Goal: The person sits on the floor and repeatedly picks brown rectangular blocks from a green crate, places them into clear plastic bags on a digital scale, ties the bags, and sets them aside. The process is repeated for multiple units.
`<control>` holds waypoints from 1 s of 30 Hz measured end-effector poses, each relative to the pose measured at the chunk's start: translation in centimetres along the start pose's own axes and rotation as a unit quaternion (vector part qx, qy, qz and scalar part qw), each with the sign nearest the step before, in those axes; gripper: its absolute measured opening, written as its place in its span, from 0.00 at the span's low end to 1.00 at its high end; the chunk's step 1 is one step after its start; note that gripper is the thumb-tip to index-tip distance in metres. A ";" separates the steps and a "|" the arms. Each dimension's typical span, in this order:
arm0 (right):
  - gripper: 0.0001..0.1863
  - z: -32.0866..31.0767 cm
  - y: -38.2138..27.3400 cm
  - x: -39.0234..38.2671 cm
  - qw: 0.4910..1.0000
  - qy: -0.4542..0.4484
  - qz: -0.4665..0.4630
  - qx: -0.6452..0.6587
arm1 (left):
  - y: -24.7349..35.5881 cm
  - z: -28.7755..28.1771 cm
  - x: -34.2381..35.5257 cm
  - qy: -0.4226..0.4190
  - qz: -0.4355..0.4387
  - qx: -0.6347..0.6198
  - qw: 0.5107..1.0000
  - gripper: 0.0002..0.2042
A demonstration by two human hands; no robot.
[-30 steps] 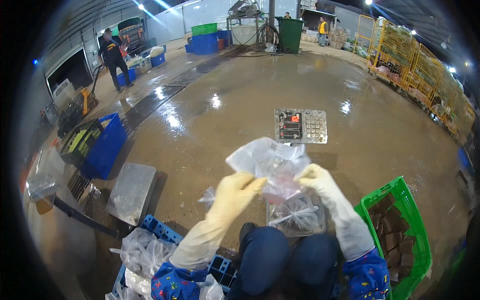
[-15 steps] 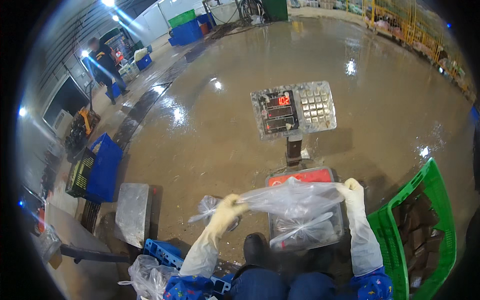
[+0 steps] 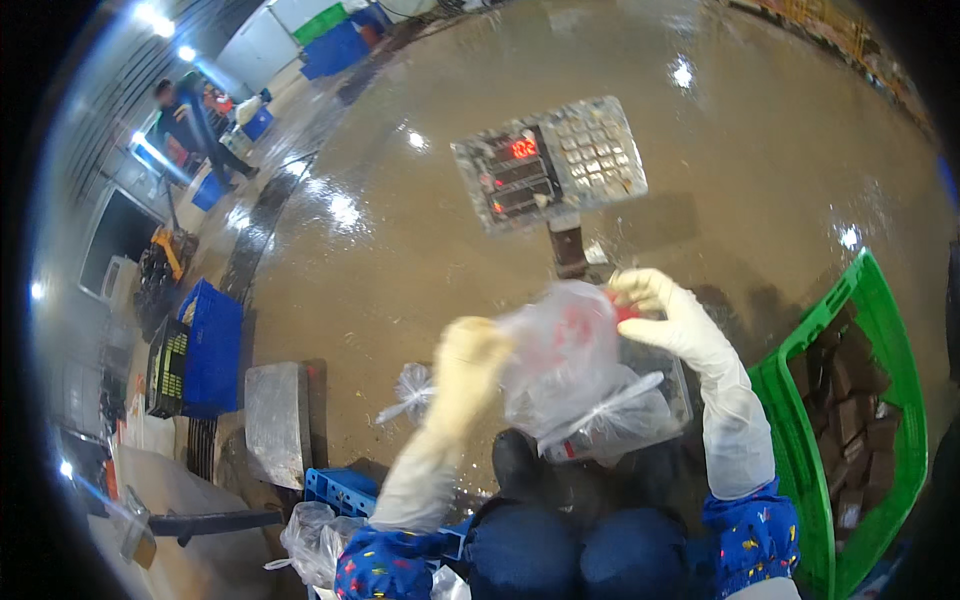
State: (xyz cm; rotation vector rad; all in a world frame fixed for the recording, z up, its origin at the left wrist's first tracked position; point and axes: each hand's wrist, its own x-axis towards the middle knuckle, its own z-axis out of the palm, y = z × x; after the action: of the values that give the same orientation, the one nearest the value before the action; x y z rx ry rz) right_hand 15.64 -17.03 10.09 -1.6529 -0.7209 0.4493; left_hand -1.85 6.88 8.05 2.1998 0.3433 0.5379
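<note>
My left hand [image 3: 470, 355], in a cream glove and slightly blurred, grips a translucent plastic bag [image 3: 560, 350] with pinkish red showing on it. My right hand [image 3: 668, 318], gloved alike, has fingers spread beside the bag's upper right edge; I see no firm hold. Beneath the bag, a tied clear bag [image 3: 620, 420] lies on a scale platform [image 3: 670, 435], a bit of red showing behind. The scale's keypad head [image 3: 600, 150], with red lit digits, stands on a short post beyond. Another tied bag [image 3: 405, 400] lies left of the platform.
A green crate [image 3: 900, 500] of brown blocks [image 3: 850, 430] is at right. At left are a metal slab [image 3: 275, 425], blue pallet [image 3: 335, 495], bagged goods [image 3: 310, 550], blue bin [image 3: 210, 350] and pallet jack [image 3: 165, 255]. A person [image 3: 185, 130] is at back left.
The bag, earlier stretched between both hands, now bunches upward toward my left hand. My right hand has moved up and left and spread its fingers. The view has tilted down.
</note>
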 end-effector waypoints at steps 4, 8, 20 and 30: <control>0.32 3.7 5.5 -5.9 0.928 -0.106 0.058 -0.352 | -1.5 -9.2 -1.9 0.075 -0.283 -0.233 0.927 0.07; 0.18 10.0 13.3 -8.2 0.881 -0.165 0.007 -0.443 | -0.2 -11.8 -2.6 0.086 -0.288 -0.282 0.911 0.10; 0.13 1.5 2.6 -10.8 0.984 -0.017 0.175 -0.003 | 5.5 1.4 1.5 -0.379 0.057 -0.012 0.923 0.10; 0.19 9.0 5.0 -7.0 0.906 0.349 -0.006 0.240 | -1.2 -0.9 -14.6 -0.378 -0.363 -0.390 0.757 0.09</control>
State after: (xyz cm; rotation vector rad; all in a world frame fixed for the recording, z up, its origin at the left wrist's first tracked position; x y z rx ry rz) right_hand 5.79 -15.61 2.72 -1.2075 -0.0662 -0.0049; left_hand -15.13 2.17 3.80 1.1502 0.3916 -0.5724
